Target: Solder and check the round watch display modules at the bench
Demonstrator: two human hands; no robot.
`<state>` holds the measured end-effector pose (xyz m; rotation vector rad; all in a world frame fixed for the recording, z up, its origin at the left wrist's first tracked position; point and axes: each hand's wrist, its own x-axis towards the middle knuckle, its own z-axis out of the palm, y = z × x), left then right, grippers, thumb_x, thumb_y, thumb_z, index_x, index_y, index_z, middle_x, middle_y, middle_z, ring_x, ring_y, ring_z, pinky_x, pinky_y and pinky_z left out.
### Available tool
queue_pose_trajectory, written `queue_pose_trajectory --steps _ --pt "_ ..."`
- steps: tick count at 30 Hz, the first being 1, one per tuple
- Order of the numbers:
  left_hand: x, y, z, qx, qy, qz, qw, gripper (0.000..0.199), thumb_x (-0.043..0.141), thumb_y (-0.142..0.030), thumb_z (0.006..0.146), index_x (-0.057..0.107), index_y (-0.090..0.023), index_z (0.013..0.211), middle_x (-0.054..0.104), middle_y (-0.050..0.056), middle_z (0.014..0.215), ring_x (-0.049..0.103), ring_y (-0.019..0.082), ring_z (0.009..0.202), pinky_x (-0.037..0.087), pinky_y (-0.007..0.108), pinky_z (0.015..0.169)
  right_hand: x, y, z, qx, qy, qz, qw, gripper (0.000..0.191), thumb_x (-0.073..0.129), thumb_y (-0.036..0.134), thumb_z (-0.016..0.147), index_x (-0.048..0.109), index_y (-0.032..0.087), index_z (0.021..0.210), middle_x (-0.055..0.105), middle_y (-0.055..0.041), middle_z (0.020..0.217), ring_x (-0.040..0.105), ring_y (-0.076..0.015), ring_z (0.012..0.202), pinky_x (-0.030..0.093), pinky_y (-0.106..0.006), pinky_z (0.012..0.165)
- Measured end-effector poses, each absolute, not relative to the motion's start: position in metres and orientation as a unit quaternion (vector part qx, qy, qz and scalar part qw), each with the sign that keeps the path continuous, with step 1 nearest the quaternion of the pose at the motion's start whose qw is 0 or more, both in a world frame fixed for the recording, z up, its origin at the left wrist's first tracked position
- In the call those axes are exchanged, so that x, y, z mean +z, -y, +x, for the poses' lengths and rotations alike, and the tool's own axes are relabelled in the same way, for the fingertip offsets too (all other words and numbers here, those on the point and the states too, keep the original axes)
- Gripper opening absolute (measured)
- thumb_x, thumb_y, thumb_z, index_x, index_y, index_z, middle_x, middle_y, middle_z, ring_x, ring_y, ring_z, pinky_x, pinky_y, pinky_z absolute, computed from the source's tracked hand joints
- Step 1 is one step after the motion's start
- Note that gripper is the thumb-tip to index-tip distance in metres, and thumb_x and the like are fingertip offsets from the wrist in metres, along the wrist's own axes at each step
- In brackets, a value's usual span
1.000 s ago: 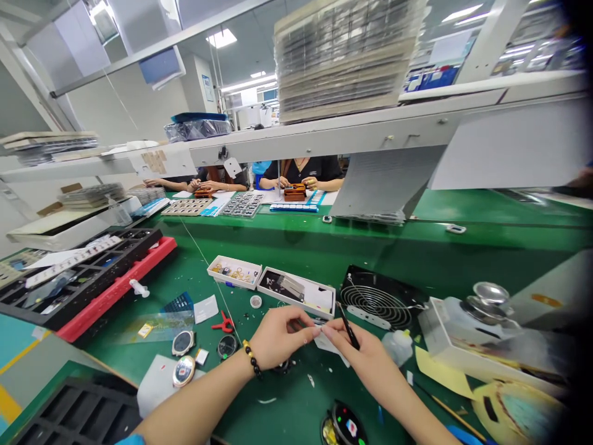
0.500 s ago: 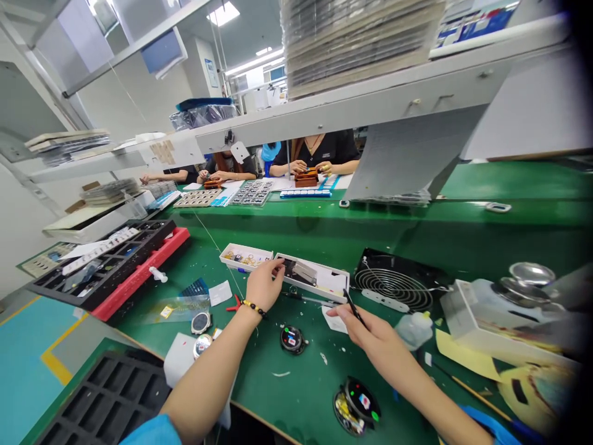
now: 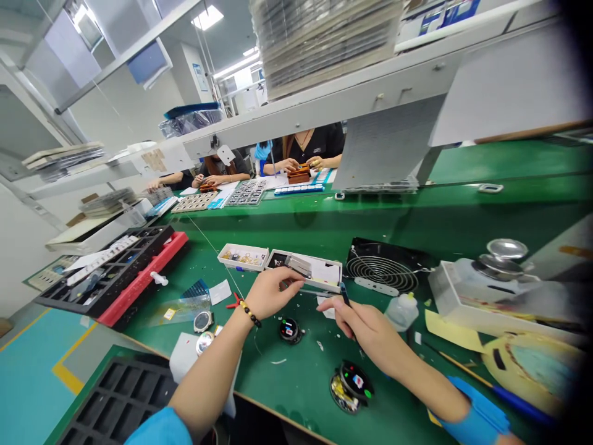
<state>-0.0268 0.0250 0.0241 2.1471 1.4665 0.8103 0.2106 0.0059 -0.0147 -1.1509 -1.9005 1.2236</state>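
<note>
My left hand point(image 3: 271, 293), a beaded bracelet at its wrist, is over the front edge of a long white box point(image 3: 327, 272) with metal strips inside. Its thumb and fingers are pinched together; anything between them is too small to make out. My right hand point(image 3: 364, 324) grips a slim black tool point(image 3: 344, 293) that points up and away. A thin rod-like tool point(image 3: 319, 294) lies between the hands, partly covered. On the green mat below are a round watch point(image 3: 290, 330) with a lit screen and an opened watch point(image 3: 351, 386) with its insides showing.
A small white box point(image 3: 243, 256) holds tiny parts. Red-handled pliers point(image 3: 235, 301) and another watch point(image 3: 202, 321) lie left. At right stand a black fan point(image 3: 384, 269), a clear bottle point(image 3: 402, 311) and a yellow round object point(image 3: 532, 371). Co-workers point(image 3: 306, 154) sit opposite.
My left hand has drawn back from inside the long box and moved right, its fingers now closer together near my right hand. The whole view has shifted slightly. My right hand keeps the black tool.
</note>
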Motion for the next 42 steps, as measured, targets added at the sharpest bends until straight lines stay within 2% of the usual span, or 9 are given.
queue_pose_trajectory --steps 10,15,18,21,23,25,30,34,42 --pt "0.032 0.034 -0.036 0.11 -0.585 0.786 0.167 0.056 0.079 -0.048 0.086 0.065 -0.022 0.133 0.076 0.008 0.116 0.074 0.03 0.099 0.061 0.041 0.085 0.007 -0.004 0.216 0.291 0.784 -0.428 0.344 0.065 0.026 0.062 0.108 0.073 0.023 0.086 0.066 -0.0033 0.075 0.064 -0.0227 0.073 0.043 -0.034 0.07" --pt "0.005 0.063 -0.03 0.106 -0.621 0.766 0.124 0.07 0.081 -0.039 0.086 0.053 -0.014 0.145 0.066 0.018 0.134 0.06 0.041 0.127 0.053 0.055 0.104 0.033 0.005 0.213 0.238 0.795 -0.434 0.35 0.066 0.019 0.055 0.11 0.076 0.023 0.102 0.069 -0.0041 0.078 0.067 -0.0226 0.078 0.045 -0.033 0.072" --pt "-0.005 0.068 -0.026 0.124 -0.611 0.772 0.119 0.057 0.075 -0.03 0.092 0.054 -0.016 0.144 0.066 0.014 0.135 0.059 0.035 0.128 0.05 0.053 0.111 0.047 0.02 0.213 0.213 0.817 -0.431 0.319 0.062 0.023 0.054 0.11 0.077 0.024 0.105 0.065 -0.0026 0.064 0.065 -0.0232 0.066 0.042 -0.034 0.063" --pt "-0.007 0.074 -0.026 0.143 -0.597 0.779 0.127 0.047 0.07 -0.023 0.094 0.058 -0.017 0.138 0.067 0.011 0.132 0.06 0.032 0.125 0.05 0.051 0.111 0.049 0.045 0.223 0.201 0.827 -0.436 0.292 0.062 0.027 0.055 0.11 0.076 0.024 0.09 0.064 -0.0021 0.058 0.063 -0.0219 0.055 0.044 -0.033 0.059" --pt "-0.007 0.083 -0.029 0.15 -0.585 0.785 0.138 0.046 0.071 -0.018 0.091 0.06 -0.018 0.136 0.067 0.01 0.13 0.061 0.031 0.124 0.052 0.049 0.11 0.04 0.065 0.234 0.218 0.812 -0.459 0.289 0.06 0.03 0.056 0.11 0.077 0.026 0.09 0.073 -0.0023 0.07 0.07 -0.0218 0.064 0.051 -0.032 0.066" --pt "-0.008 0.093 -0.032 0.16 -0.571 0.789 0.161 0.049 0.073 -0.013 0.086 0.061 -0.021 0.133 0.068 0.008 0.13 0.062 0.028 0.123 0.053 0.045 0.109 0.023 0.085 0.247 0.279 0.772 -0.487 0.298 0.046 0.037 0.058 0.109 0.074 0.032 0.119 0.079 0.0 0.095 0.076 -0.0217 0.088 0.058 -0.03 0.077" --pt "-0.009 0.108 -0.028 0.216 -0.506 0.785 0.285 0.053 0.072 -0.005 0.082 0.065 -0.024 0.13 0.068 0.005 0.133 0.06 0.025 0.127 0.048 0.042 0.114 -0.027 0.122 0.267 0.332 0.696 -0.549 0.322 0.042 0.043 0.062 0.107 0.065 0.038 0.133 0.073 0.0021 0.129 0.066 -0.0221 0.127 0.055 -0.033 0.105" --pt "-0.01 0.107 -0.018 0.216 -0.458 0.773 0.382 0.06 0.079 -0.008 0.08 0.065 -0.028 0.135 0.07 0.003 0.131 0.063 0.025 0.122 0.05 0.039 0.11 -0.045 0.133 0.263 0.296 0.689 -0.565 0.343 0.041 0.049 0.062 0.104 0.068 0.033 0.124 0.072 -0.0014 0.133 0.067 -0.0249 0.125 0.057 -0.037 0.104" --pt "-0.014 0.109 -0.021 0.249 -0.464 0.718 0.455 0.068 0.081 -0.005 0.076 0.064 -0.027 0.137 0.071 0.005 0.134 0.065 0.024 0.12 0.05 0.039 0.109 -0.047 0.137 0.236 0.171 0.774 -0.47 0.388 0.017 0.052 0.03 0.105 0.065 0.03 0.115 0.074 -0.0026 0.116 0.07 -0.024 0.117 0.059 -0.041 0.101"
